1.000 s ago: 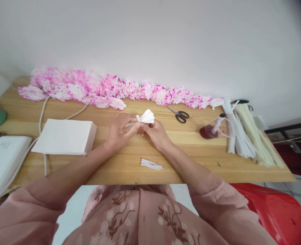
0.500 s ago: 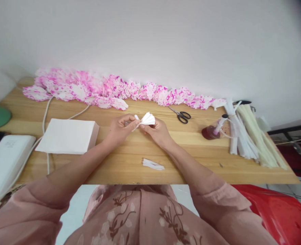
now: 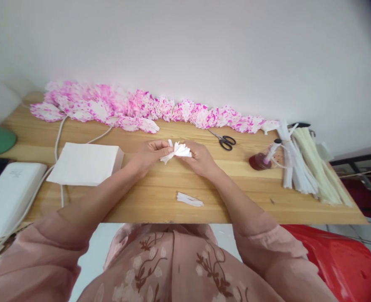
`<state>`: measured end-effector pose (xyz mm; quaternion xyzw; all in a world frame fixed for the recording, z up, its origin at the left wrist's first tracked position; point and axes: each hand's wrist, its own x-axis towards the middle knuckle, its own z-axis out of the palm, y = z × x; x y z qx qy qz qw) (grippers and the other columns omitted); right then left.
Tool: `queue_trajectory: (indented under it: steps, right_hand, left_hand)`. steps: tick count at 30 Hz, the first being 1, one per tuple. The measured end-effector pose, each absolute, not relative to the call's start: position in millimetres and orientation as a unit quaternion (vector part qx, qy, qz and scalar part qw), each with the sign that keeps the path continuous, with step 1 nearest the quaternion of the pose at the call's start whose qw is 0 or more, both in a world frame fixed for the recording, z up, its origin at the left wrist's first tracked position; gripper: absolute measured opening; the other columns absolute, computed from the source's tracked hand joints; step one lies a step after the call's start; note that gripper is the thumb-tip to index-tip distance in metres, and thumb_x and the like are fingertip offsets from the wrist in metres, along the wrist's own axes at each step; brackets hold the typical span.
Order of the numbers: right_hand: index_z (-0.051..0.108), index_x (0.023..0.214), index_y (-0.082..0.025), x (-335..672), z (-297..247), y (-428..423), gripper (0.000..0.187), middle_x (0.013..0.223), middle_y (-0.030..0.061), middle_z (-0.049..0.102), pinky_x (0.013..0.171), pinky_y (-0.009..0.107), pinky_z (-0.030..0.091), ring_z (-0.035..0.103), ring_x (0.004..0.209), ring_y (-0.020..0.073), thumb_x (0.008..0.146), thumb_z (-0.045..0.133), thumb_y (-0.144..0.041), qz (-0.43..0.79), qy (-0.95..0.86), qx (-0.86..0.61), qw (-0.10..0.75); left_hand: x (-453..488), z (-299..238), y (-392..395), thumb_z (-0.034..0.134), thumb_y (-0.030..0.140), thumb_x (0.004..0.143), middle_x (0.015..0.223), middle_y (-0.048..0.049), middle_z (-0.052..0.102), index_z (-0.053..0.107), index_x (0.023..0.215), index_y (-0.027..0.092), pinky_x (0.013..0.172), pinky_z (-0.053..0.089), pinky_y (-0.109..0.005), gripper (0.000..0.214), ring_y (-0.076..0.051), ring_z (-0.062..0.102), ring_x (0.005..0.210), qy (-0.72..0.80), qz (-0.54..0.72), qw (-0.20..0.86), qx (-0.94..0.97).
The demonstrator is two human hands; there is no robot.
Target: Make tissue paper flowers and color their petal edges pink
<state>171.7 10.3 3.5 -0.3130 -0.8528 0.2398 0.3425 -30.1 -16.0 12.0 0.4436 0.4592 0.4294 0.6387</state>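
Between my two hands, a little above the wooden table (image 3: 141,197), is a pleated piece of white paper (image 3: 182,150), pinched at its middle and fanning out on both sides. My left hand (image 3: 149,156) is closed at its pinched waist, with a short white strip (image 3: 170,143) poking up beside the thumb. On the other side my right hand (image 3: 201,157) grips the wider fanned half, its fingertips partly hidden behind the paper. Nearer the front edge lies a small bunch of white strips (image 3: 190,199).
Pink-and-white crumpled paper flowers (image 3: 110,105) line the wall. Black-handled scissors (image 3: 225,141) lie behind my right hand. Farther right stand a bottle of dark red liquid (image 3: 260,161) and bundled strips (image 3: 298,167). A white paper stack (image 3: 84,163), a cable (image 3: 58,138) and a power bank (image 3: 18,197) are left.
The pleated paper has spread: its left end now fans out below my left fingers, where it was a narrow end before. Both hands stay in nearly the same place.
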Motion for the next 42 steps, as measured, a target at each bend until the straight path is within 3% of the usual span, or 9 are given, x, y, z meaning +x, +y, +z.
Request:
queue_trajectory:
  steps: [6, 9, 12, 18, 23, 29, 35, 39, 42]
  right_hand:
    - [0.061, 0.079, -0.021, 173, 4, 10, 0.025, 0.079, 0.0034, 0.069, 0.073, 0.027, 0.046, 0.063, 0.076, 0.0168, 0.099, 0.053, -0.034, 0.205, -0.869, -0.290, 0.344]
    - [0.067, 0.097, -0.021, 172, 6, 7, 0.019, 0.089, 0.0050, 0.074, 0.073, 0.028, 0.049, 0.067, 0.081, 0.0184, 0.096, 0.058, -0.037, 0.194, -0.860, -0.327, 0.341]
    - [0.068, 0.117, -0.022, 173, 7, 5, 0.028, 0.106, 0.0079, 0.076, 0.080, 0.029, 0.053, 0.070, 0.092, 0.0191, 0.096, 0.058, -0.038, 0.209, -0.864, -0.319, 0.328]
    - [0.071, 0.118, -0.024, 175, 4, 7, 0.037, 0.103, 0.0085, 0.076, 0.087, 0.031, 0.054, 0.071, 0.096, 0.0198, 0.098, 0.053, -0.048, 0.233, -0.864, -0.295, 0.334]
    - [0.075, 0.097, -0.022, 175, 3, 9, 0.034, 0.078, 0.0057, 0.070, 0.076, 0.030, 0.052, 0.066, 0.077, 0.0181, 0.097, 0.054, -0.048, 0.246, -0.860, -0.285, 0.343]
    - [0.068, 0.076, -0.023, 174, 3, 10, 0.036, 0.074, 0.0048, 0.067, 0.076, 0.031, 0.051, 0.064, 0.076, 0.0191, 0.096, 0.052, -0.048, 0.242, -0.848, -0.328, 0.338]
    - [0.066, 0.073, -0.021, 172, 4, 8, 0.027, 0.081, 0.0065, 0.071, 0.077, 0.031, 0.048, 0.062, 0.078, 0.0188, 0.094, 0.053, -0.033, 0.209, -0.846, -0.339, 0.354]
    - [0.070, 0.072, -0.020, 171, 6, 8, 0.025, 0.078, 0.0023, 0.072, 0.073, 0.030, 0.048, 0.063, 0.074, 0.0173, 0.088, 0.064, -0.039, 0.329, -0.777, -0.375, 0.384]
    - [0.074, 0.077, -0.020, 171, 7, 9, 0.029, 0.081, 0.0003, 0.075, 0.073, 0.030, 0.050, 0.066, 0.077, 0.0181, 0.077, 0.074, -0.049, 0.443, -0.676, -0.416, 0.416]
  left_hand:
    - [-33, 18, -14, 0.086, 0.042, 0.061, 0.063, 0.0019, 0.059, 0.066, 0.066, 0.015, 0.059, 0.033, -0.023, 0.034, -0.009, 0.045, 0.059, 0.451, 0.390, 0.665, 0.451]
    - [-35, 22, -13, 0.087, 0.043, 0.060, 0.062, 0.0021, 0.058, 0.065, 0.066, 0.015, 0.058, 0.033, -0.023, 0.036, -0.009, 0.044, 0.058, 0.440, 0.363, 0.676, 0.466]
    - [-38, 24, -13, 0.088, 0.046, 0.062, 0.068, 0.0006, 0.061, 0.067, 0.069, 0.015, 0.059, 0.036, -0.024, 0.038, -0.010, 0.048, 0.062, 0.421, 0.331, 0.695, 0.480]
    - [-40, 21, -12, 0.090, 0.045, 0.063, 0.073, 0.0022, 0.062, 0.063, 0.082, 0.018, 0.057, 0.038, -0.023, 0.043, -0.010, 0.052, 0.063, 0.391, 0.326, 0.723, 0.467]
    - [-38, 17, -11, 0.093, 0.037, 0.061, 0.087, -0.0001, 0.070, 0.053, 0.098, 0.022, 0.060, 0.044, -0.023, 0.056, -0.013, 0.063, 0.072, 0.388, 0.359, 0.732, 0.429]
    - [-35, 15, -11, 0.090, 0.043, 0.064, 0.068, 0.0042, 0.065, 0.046, 0.102, 0.023, 0.053, 0.039, -0.021, 0.061, -0.009, 0.056, 0.056, 0.392, 0.376, 0.709, 0.449]
    - [-30, 20, -12, 0.086, 0.041, 0.066, 0.071, 0.0047, 0.067, 0.049, 0.092, 0.020, 0.056, 0.039, -0.020, 0.051, -0.008, 0.057, 0.059, 0.427, 0.410, 0.632, 0.500]
    - [-29, 22, -14, 0.082, 0.050, 0.070, 0.077, 0.0005, 0.070, 0.057, 0.098, 0.020, 0.062, 0.046, -0.025, 0.048, -0.014, 0.064, 0.068, 0.435, 0.441, 0.616, 0.487]
    - [-30, 18, -14, 0.061, 0.064, 0.085, 0.087, -0.0050, 0.073, 0.062, 0.115, 0.018, 0.077, 0.052, -0.032, 0.055, -0.021, 0.069, 0.085, 0.426, 0.483, 0.611, 0.460]
